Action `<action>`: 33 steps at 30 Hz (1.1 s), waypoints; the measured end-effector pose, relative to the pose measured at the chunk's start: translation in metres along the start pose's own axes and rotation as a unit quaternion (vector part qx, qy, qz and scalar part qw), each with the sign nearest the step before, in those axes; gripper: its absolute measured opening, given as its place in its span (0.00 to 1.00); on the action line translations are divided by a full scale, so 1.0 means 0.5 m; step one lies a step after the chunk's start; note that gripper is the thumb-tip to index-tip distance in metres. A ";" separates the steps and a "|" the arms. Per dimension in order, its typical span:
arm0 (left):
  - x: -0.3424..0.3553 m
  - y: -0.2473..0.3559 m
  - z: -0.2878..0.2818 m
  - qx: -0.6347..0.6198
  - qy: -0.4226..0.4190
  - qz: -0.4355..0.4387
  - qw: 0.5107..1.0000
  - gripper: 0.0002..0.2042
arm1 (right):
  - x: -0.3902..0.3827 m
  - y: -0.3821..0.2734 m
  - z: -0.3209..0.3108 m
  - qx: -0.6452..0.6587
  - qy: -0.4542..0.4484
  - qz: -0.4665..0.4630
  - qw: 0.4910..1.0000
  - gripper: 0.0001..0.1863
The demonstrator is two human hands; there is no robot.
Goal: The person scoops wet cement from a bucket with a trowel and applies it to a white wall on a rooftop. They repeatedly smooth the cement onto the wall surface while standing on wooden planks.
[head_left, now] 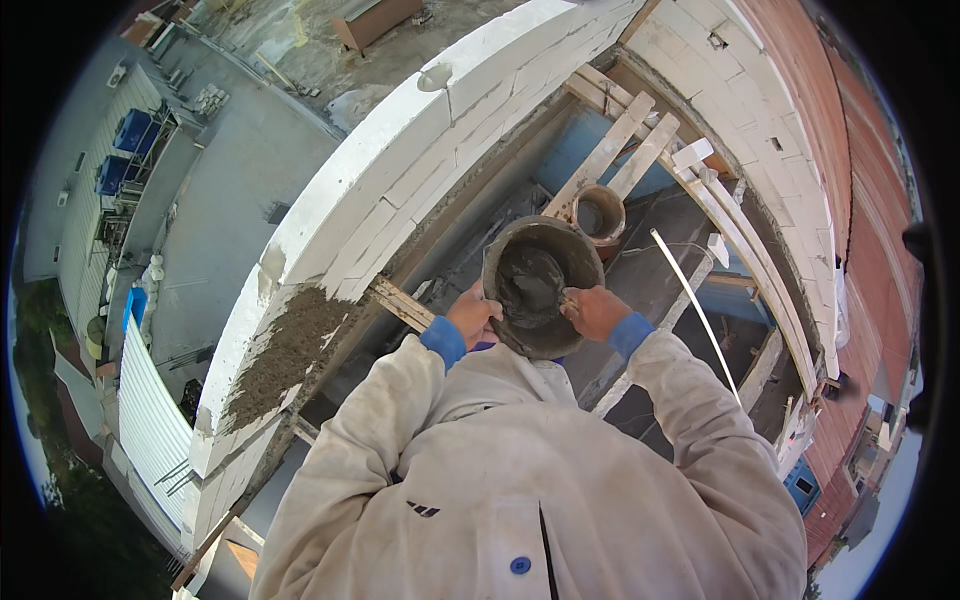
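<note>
A round, mortar-crusted bucket (541, 346) tilts in front of my body, with wet grey mortar (530, 283) inside. My left hand (472, 315) is closed on its left rim. Over the right rim, my right hand (597, 312) is closed with its fingertips inside the bucket; whether it grips the rim or a tool handle in the mortar I cannot tell. A smaller mortar-stained bucket (600, 213) stands just beyond, by the wooden planks (612, 150). At left, a patch of spread mortar (290, 355) covers part of the pale block wall (400, 165).
Open gaps show between beams and boards below me. A thin white pole (695, 305) slants up at right, beside a long curved-looking timber (755, 265). Another block wall (725, 75) stands at far right, with a reddish metal roof (875, 200) beyond. Left of the near wall lies a lower grey roof (225, 190).
</note>
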State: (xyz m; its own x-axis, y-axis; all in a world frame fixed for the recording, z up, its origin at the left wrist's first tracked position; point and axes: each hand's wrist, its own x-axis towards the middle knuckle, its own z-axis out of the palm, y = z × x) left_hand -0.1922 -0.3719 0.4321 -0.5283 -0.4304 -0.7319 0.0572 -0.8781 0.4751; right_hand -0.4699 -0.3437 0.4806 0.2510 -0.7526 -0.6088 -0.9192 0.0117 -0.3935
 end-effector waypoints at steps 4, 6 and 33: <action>0.004 0.006 -0.007 -0.004 -0.018 0.005 1.000 0.39 | -0.014 -0.007 0.008 0.059 -0.028 -0.027 0.998 0.19; 0.005 0.004 -0.008 -0.014 -0.020 0.005 1.000 0.38 | -0.029 -0.020 -0.020 0.042 -0.038 -0.034 0.998 0.20; 0.003 -0.008 0.011 0.025 0.017 -0.008 1.000 0.35 | -0.003 0.010 -0.024 0.189 -0.217 0.138 0.948 0.21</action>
State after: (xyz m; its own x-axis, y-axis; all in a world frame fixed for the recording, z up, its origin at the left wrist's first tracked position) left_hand -0.1979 -0.3679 0.4321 -0.5001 -0.4241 -0.7550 0.0056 -0.8735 0.4869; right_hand -0.4785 -0.3502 0.4879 0.1924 -0.3457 -0.9184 -0.8143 0.4660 -0.3460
